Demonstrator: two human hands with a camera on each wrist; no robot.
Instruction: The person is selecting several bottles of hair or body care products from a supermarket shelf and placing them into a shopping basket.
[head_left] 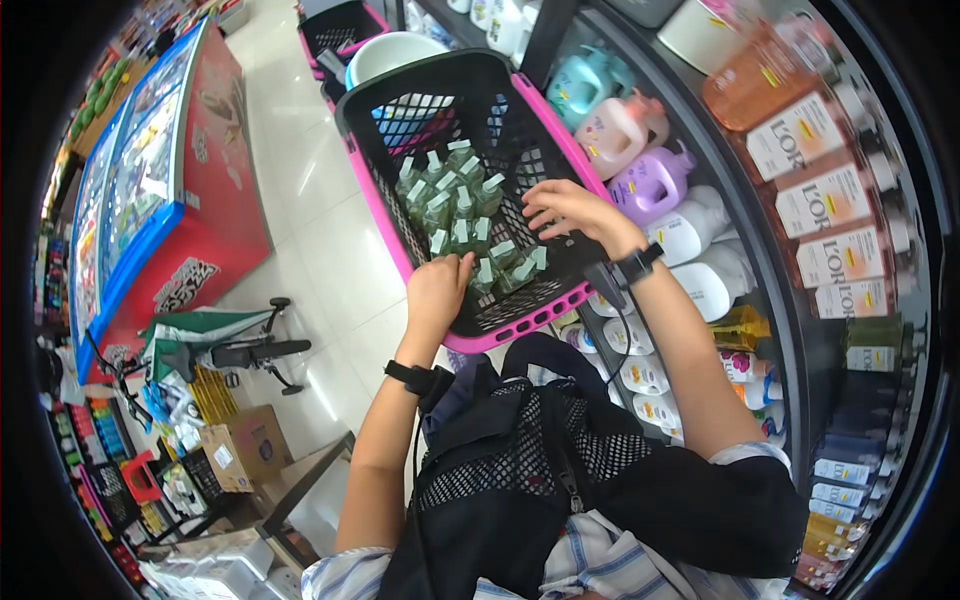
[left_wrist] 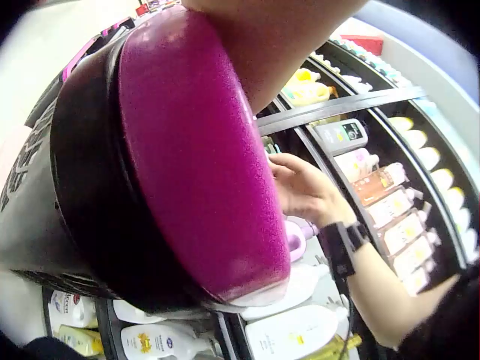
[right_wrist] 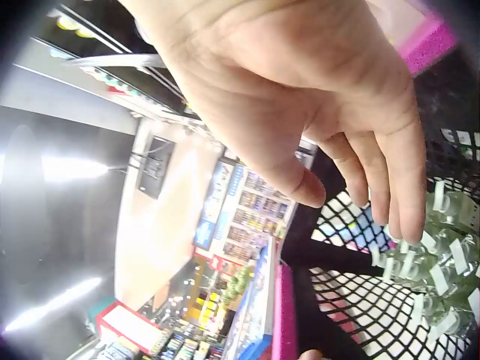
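Several small clear green bottles with pale tops (head_left: 437, 210) stand close together in a black basket with a pink rim (head_left: 560, 120). My left hand (head_left: 440, 285) reaches over the basket's near left rim, its fingertips right by the front bottles. I cannot tell whether those fingers grip a bottle; in the left wrist view the pink rim (left_wrist: 202, 157) hides them. Over the basket's right side hovers my right hand (head_left: 575, 212), fingers loosely bent and nothing held. The right wrist view shows that hand (right_wrist: 322, 112) with thumb and fingers apart, above the bottles (right_wrist: 442, 262).
Shelves to the right carry large orange bottles (head_left: 800, 140) and a purple jug (head_left: 652, 182) close beside the basket. A white bowl (head_left: 395, 55) stands behind it. To the left are a red and blue freezer (head_left: 215, 150), a small bicycle (head_left: 250, 350) and a cardboard box (head_left: 245, 450).
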